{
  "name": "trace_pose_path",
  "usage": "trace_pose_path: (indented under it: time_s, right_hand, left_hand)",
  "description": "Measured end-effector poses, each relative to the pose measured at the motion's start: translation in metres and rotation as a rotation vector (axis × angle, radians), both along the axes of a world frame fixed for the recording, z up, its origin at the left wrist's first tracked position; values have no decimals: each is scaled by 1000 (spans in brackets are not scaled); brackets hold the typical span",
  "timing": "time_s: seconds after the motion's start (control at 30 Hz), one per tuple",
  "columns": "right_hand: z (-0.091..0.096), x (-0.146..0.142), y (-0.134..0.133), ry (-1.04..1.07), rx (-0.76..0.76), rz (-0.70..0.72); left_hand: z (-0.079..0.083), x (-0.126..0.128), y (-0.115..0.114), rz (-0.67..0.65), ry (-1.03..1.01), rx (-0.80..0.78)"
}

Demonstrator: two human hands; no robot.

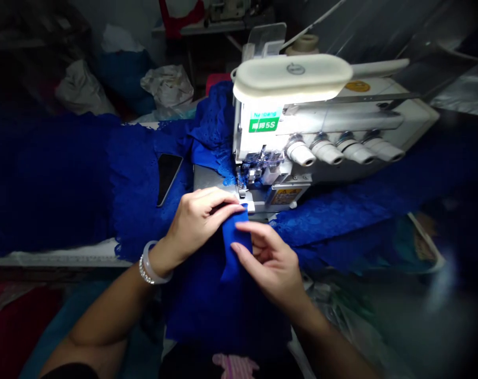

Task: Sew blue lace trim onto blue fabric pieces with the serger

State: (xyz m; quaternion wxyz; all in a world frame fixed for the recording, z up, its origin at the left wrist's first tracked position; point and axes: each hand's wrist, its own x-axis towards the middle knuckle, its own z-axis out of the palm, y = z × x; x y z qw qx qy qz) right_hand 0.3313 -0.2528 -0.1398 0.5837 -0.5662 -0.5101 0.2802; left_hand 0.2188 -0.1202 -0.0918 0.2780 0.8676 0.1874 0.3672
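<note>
A strip of blue fabric (235, 252) hangs in front of the overlock sewing machine (258, 113), its upper end close to the presser foot (242, 190). My left hand (197, 218) pinches that upper end between thumb and fingers, and a bracelet circles the wrist. Lower down, my right hand (272, 258) has its thumb and index finger at the strip's right edge, a little apart, with the other fingers curled behind. Whether those curled fingers grip the cloth is hidden. More blue cloth drapes below both hands toward my lap.
Blue lace fabric (136, 184) covers the table left of the machine, with a dark phone (169, 176) lying on it. More blue lace (341, 216) spreads to the right. Tension knobs (328, 149) stick out from the machine's front. Stuffed bags (168, 84) stand behind.
</note>
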Motion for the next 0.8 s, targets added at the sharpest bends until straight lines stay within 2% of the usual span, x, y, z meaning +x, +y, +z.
trace_pose_path:
  time_s: [0.1,0.2,0.3,0.5,0.57,0.7,0.8]
  right_hand:
    - [1,15,12,101,-105,127]
    - [1,20,17,150,-174,164]
    - [0,16,18,131,-168,117]
    - [-8,7,18,32,-58,-91]
    - [-6,12,11,-90,-5,-118]
    - [-3,43,-12,-632,130,-212]
    - [-10,74,-29,-928,-9,-137]
  left_hand:
    - [-5,9,8,-24,65,75]
    - [-10,10,8,84,83,88]
    - [-11,11,5,186,96,66]
    - [-9,28,15,269,194,138]
    - [-8,32,20,269,207,146]
    - [-7,22,17,276,124,207]
    - [-9,3,-6,264,-49,229]
